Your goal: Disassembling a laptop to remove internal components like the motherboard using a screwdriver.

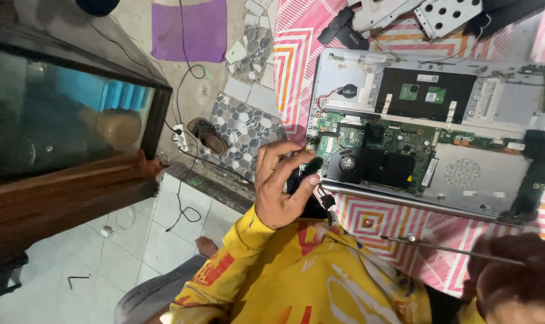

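Silver laptop chassis (pixel 494 180), bottom cover off, lying open on a pink, white and orange patterned cloth (pixel 296 54). Green motherboard (pixel 398 144) exposed across its middle, with a round black cooling fan (pixel 347 163) at the near left corner and a coin-cell battery (pixel 346 92) on red and black leads above it.

Left hand (pixel 278 186) raised just beside the left corner of the chassis, fingers curled, thumb and fingertips pinching a small black part (pixel 311 165); exact kind of part too dark to tell. Short wires with a small connector (pixel 326 201) hanging below that hand, just off the chassis edge.

Right hand (pixel 515 276) low at the right of the view, blurred, closed around the handle of a thin screwdriver (pixel 452 248), shaft pointing left across the cloth, tip near the front edge of the chassis but apart from it.

Yellow sleeve with red print (pixel 296 270) filling the bottom centre. Loose metal brackets (pixel 446 15) and a black speaker strip (pixel 338 27) resting on the cloth beyond the laptop. Down at the left, a glass-fronted wooden cabinet (pixel 74 150), a power strip (pixel 179 138) with black cables, a brown sandal (pixel 207 135) on pebble tiles, a purple mat (pixel 188 30), and a bare foot (pixel 206 245) on white floor tiles.
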